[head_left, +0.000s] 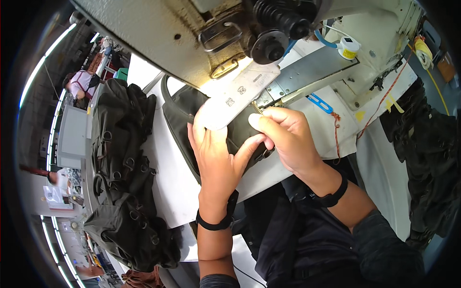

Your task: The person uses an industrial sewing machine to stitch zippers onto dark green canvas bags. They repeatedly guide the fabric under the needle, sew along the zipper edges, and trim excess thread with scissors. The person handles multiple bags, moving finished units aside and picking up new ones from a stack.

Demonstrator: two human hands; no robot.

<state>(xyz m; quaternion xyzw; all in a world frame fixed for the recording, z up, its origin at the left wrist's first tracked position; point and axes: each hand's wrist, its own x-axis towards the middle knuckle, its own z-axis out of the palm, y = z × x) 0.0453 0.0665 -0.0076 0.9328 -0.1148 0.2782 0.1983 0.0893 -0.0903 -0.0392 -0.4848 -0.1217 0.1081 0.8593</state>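
My left hand (216, 161) rests on a dark olive fabric bag (182, 127), fingers spread, their tips partly hidden by the machine's white oblong guard (240, 96), thumb stretched rightward. My right hand (283, 137) is closed in a pinch at the bag, just below a small brass-coloured piece (257, 106) by the sewing machine's (182, 33) metal plate; what sits between its fingertips is too small to make out. The bag lies at the front of the white worktable (168, 197), under the machine head.
Dark bags (125, 134) are heaped at the left; more dark fabric (422, 177) hangs at the right. A blue slotted tool (319, 102) with red cord lies beside the machine bed. Co-workers (81, 84) are at work in the far left background, under strip lights.
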